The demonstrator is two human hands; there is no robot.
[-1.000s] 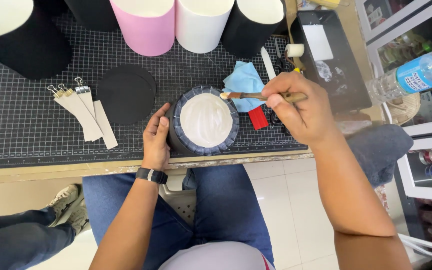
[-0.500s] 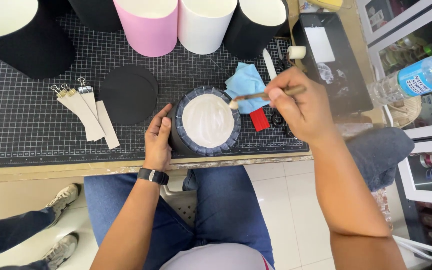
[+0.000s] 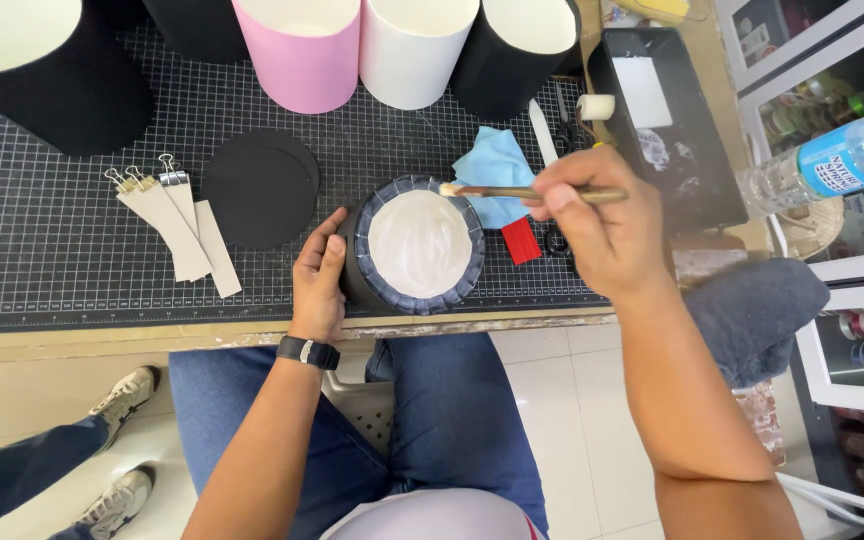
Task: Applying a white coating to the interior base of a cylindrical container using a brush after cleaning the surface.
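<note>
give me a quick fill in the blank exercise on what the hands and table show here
1. The right hand holds a thin ____ over the round box.
2. The left hand steadies the round box, and its wrist wears a black ____.
3. Three paper strips left of the black disc each carry a binder ____.
4. The cloth behind the box is ____ in colour.

Missing words: brush; watch; clip; blue

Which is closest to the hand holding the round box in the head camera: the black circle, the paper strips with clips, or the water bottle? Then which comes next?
From the left hand, which holds the round box:
1. Black circle, just up and to its left on the mat.
2. Paper strips with clips, further left.
3. Water bottle, far off at the right edge.
</note>
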